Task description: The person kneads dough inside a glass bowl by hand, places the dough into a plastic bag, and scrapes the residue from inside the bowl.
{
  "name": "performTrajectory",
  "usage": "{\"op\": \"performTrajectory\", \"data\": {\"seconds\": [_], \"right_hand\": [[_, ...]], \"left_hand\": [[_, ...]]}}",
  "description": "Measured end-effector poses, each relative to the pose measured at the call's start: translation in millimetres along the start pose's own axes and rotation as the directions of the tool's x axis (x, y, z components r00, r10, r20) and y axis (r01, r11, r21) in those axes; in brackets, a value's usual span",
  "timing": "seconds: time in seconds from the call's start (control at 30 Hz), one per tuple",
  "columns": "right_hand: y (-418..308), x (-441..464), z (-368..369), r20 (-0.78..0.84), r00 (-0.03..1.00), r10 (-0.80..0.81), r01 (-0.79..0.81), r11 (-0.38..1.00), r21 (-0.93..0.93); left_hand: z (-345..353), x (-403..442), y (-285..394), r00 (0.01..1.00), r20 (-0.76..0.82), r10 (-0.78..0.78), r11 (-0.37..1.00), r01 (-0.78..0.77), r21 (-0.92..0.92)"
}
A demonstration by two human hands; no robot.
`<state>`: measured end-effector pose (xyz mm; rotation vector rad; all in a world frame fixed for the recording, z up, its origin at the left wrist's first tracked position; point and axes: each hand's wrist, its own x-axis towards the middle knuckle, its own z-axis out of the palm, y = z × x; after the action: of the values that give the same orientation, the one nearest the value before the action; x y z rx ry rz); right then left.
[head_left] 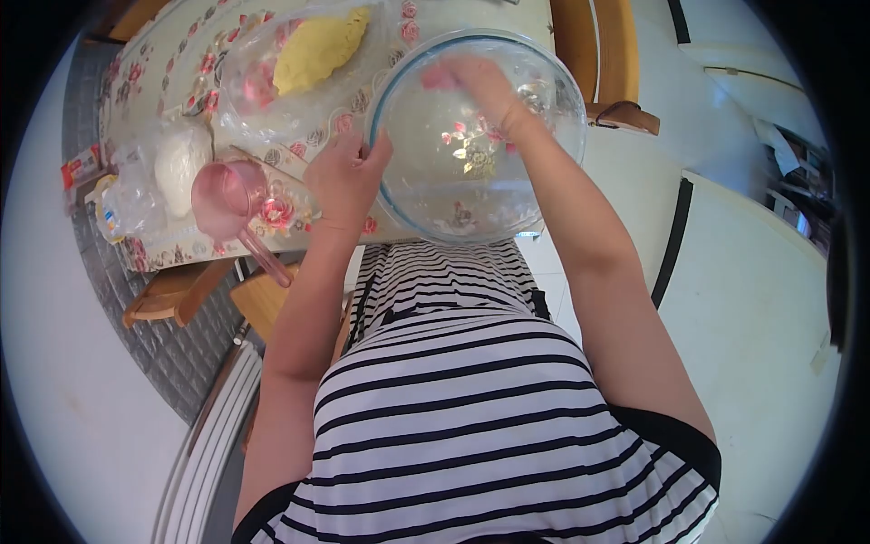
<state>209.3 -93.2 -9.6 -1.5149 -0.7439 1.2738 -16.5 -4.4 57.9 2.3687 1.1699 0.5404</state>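
Note:
A large clear glass bowl [480, 207] stands at the table's front edge. My left hand [348, 174] grips its left rim, fingers wrapped round it. Inside the bowl is my right hand [476, 80], smeared by motion, near a blurred pink thing [440, 76]; whether the fingers hold it is unclear. Left of the bowl, a yellow dough-like mass [319, 50] lies on clear plastic. A translucent pink measuring cup [228, 195] with a long handle sits at the front left, beside a white bag [182, 168].
The flowered tablecloth [163, 54] covers the table. Crumpled clear packaging [136, 201] and a red packet [82, 167] lie at the far left. A wooden chair [618, 54] stands right of the table, and a wooden seat [174, 292] is below its left front edge.

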Motion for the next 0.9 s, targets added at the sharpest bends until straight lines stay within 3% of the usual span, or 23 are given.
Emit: {"op": "performTrajectory", "data": {"seconds": [0.1,0.17,0.2,0.27,0.3,0.33,0.37,0.4,0.53,0.63,0.7,0.73,0.8,0.83,0.9], "right_hand": [[22,-32,-1,0.063,0.989,0.134,-0.136,0.991,0.022],[28,-62,1,0.144,0.887,0.438,-0.412,0.893,-0.179],[21,-63,-3,0.141,0.888,0.437,-0.411,0.894,-0.179],[4,-64,-10,0.333,0.850,0.408,-0.142,0.786,-0.601],[30,-52,-20,0.284,0.948,0.144,-0.016,0.913,-0.408],[5,-49,-17,0.286,0.947,0.145,-0.019,0.915,-0.403],[-25,-40,-19,0.064,0.998,-0.018,0.037,0.947,-0.319],[-45,-35,-19,-0.177,0.971,-0.162,0.115,0.962,-0.249],[20,-52,-17,-0.229,0.967,-0.108,0.012,0.922,-0.387],[54,-91,-5,-0.108,0.992,-0.063,0.007,0.893,-0.451],[47,-100,-3,0.141,0.964,0.226,-0.117,0.834,-0.539],[40,-97,-5,0.136,0.965,0.225,-0.119,0.835,-0.538],[17,-78,-17,-0.037,0.996,-0.082,0.063,0.931,-0.361],[-1,-69,-27,-0.037,0.996,-0.079,0.061,0.932,-0.356],[-30,-55,-45,-0.355,0.929,-0.108,0.046,0.983,-0.180]], "left_hand": [[0,-1,3,0.998,-0.036,0.045,0.999,-0.045,0.003],[-2,-4,4,0.999,-0.038,0.037,0.999,-0.037,0.002],[-2,-7,4,0.999,-0.043,0.029,1.000,-0.029,-0.007],[-3,-8,4,0.999,-0.049,0.022,1.000,-0.022,-0.013],[-4,-10,5,0.998,-0.048,0.029,0.999,-0.030,-0.024],[-5,-12,5,0.998,-0.045,0.034,0.999,-0.035,-0.034],[-5,-13,5,0.999,-0.043,0.034,0.999,-0.035,-0.030],[-6,-14,6,0.998,-0.045,0.048,0.998,-0.049,-0.031],[-4,-15,7,0.995,-0.060,0.079,0.995,-0.082,-0.060],[-2,-13,9,0.995,-0.096,0.029,0.998,-0.034,-0.053],[-3,-14,8,0.996,-0.086,0.030,0.998,-0.034,-0.054],[-4,-15,9,0.997,-0.070,0.030,0.998,-0.033,-0.051],[-5,-15,10,0.997,-0.071,0.040,0.998,-0.043,-0.039],[-6,-18,10,0.997,-0.068,0.044,0.999,-0.045,-0.025],[-7,-21,11,0.995,-0.081,0.064,0.997,-0.067,-0.034]]}}
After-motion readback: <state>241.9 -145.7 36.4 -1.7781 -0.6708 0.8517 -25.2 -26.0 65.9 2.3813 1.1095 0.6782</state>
